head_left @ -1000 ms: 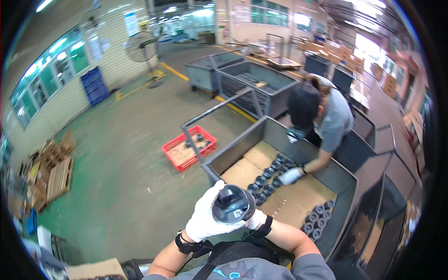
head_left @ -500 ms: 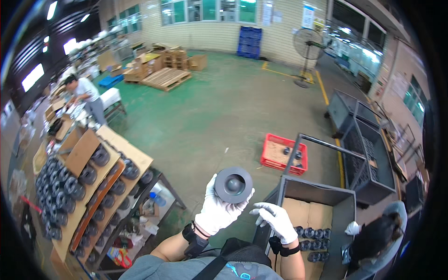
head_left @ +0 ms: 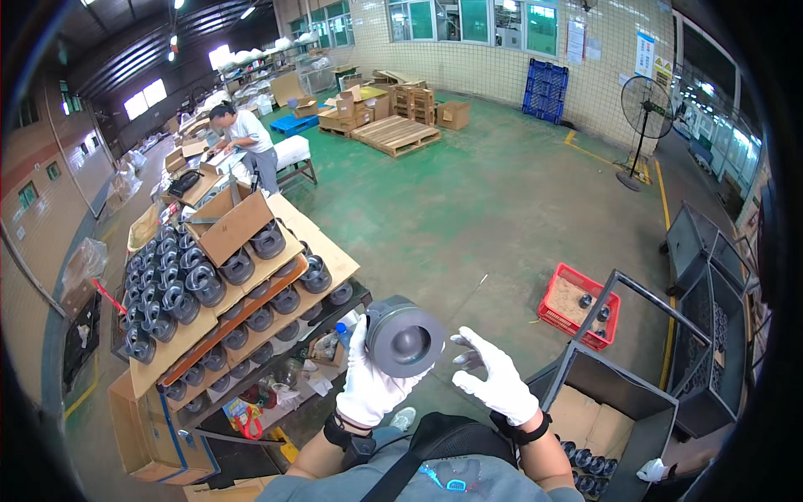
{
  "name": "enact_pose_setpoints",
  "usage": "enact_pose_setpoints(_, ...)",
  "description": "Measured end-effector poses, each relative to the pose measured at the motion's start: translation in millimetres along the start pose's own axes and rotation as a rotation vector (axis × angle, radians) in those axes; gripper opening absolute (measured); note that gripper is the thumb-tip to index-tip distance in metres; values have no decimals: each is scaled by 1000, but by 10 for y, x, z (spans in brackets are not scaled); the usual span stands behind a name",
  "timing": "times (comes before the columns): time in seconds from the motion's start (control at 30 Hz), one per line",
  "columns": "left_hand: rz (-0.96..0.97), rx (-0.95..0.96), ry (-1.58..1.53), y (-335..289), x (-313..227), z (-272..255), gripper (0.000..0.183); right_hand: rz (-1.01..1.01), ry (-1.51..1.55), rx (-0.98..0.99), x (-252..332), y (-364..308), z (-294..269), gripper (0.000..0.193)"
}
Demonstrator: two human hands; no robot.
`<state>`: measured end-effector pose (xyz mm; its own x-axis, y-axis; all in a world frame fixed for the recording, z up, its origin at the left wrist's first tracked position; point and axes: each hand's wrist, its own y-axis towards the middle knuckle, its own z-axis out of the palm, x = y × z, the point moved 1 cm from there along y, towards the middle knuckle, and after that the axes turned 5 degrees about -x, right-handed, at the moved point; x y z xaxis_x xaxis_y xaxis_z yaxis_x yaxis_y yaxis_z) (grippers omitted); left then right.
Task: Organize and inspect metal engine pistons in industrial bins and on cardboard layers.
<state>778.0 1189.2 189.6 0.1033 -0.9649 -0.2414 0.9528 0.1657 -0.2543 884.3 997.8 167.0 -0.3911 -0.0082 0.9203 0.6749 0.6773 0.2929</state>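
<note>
In front of my body I hold a dark grey piston (head_left: 410, 341) with a round hollow in its crown. My left hand (head_left: 368, 391), in a white glove, grips it from the left and beneath. The crown faces me, and part of its grooved side shows. To the right of the piston, apart from it, is my gloved right hand (head_left: 495, 381), with fingers spread and nothing in them. At left, many similar pistons (head_left: 205, 284) stand in rows on stacked boards. Others (head_left: 585, 462) lie in a grey metal cart (head_left: 651, 407) at lower right.
A red crate (head_left: 559, 312) with a few pistons stands on the floor ahead. Beyond the boards, a co-worker (head_left: 251, 142) bends over a table. Wooden pallets (head_left: 397, 135) and a standing fan (head_left: 646, 113) are farther off. Another person's gloved hand (head_left: 651, 470) reaches over the cart.
My view has swung left, so the surroundings sit farther right. The piston has tilted, showing more of its side. My right hand's fingers have spread wider.
</note>
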Motion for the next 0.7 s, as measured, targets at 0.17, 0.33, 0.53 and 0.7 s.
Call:
enact_pose_setpoints(0.17,-27,-1,-60,180,-123,42,65,79,-71,-2,-86,111,9,69)
enact_pose_setpoints(0.33,-241,20,-175,646,-146,-198,67,262,-86,-86,-60,84,-124,73)
enact_pose_setpoints(0.53,-678,109,-170,999,102,-176,84,104,-279,-287,155,123,-133,98)
enact_pose_setpoints(0.7,-1096,292,-301,1070,429,-261,99,-134,-531,-373,328,-67,16,100)
